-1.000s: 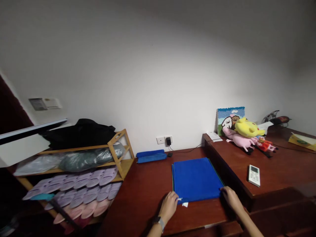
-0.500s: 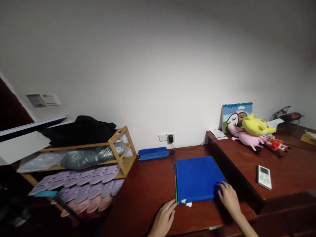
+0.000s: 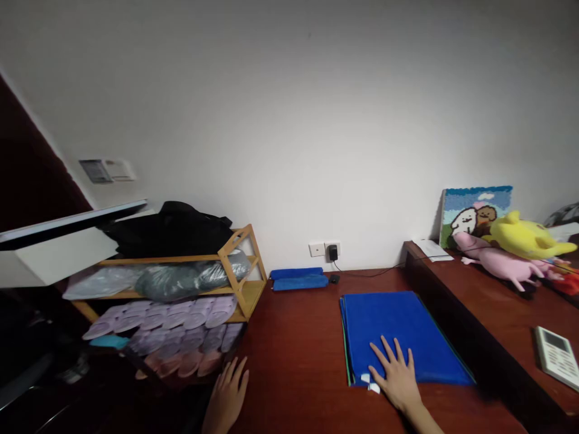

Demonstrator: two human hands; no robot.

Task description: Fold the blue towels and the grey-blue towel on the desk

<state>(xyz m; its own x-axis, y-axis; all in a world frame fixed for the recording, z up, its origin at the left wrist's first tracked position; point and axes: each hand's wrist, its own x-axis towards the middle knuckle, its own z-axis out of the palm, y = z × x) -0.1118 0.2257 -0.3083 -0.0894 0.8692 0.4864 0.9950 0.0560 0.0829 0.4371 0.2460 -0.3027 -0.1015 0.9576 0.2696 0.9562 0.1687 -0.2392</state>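
A flat stack of folded blue cloth (image 3: 389, 319) with green edging lies on the reddish-brown table (image 3: 294, 343). White tags (image 3: 370, 382) stick out at its front left corner. My right hand (image 3: 397, 377) is spread over the front part of the cloth, fingers apart, near the tags. Away from the cloth, my left hand (image 3: 227, 392) is at the table's left side with its fingers extended and nothing in them. Two rolled blue cloths (image 3: 298, 279) lie at the back of the table against the wall.
On the left stands a wooden rack (image 3: 244, 283) with lilac slippers (image 3: 167, 313), plastic-wrapped bundles and a black bag (image 3: 174, 232). A raised surface on the right holds a white remote (image 3: 558, 357), plush toys (image 3: 520, 241) and a dog picture (image 3: 474, 211). A plugged-in adapter (image 3: 333, 252) trails a cable.
My left hand has moved left, away from the cloth's front corner. My right hand has gone from the cloth's right edge to its front left part, fingers now spread. The view has turned left.
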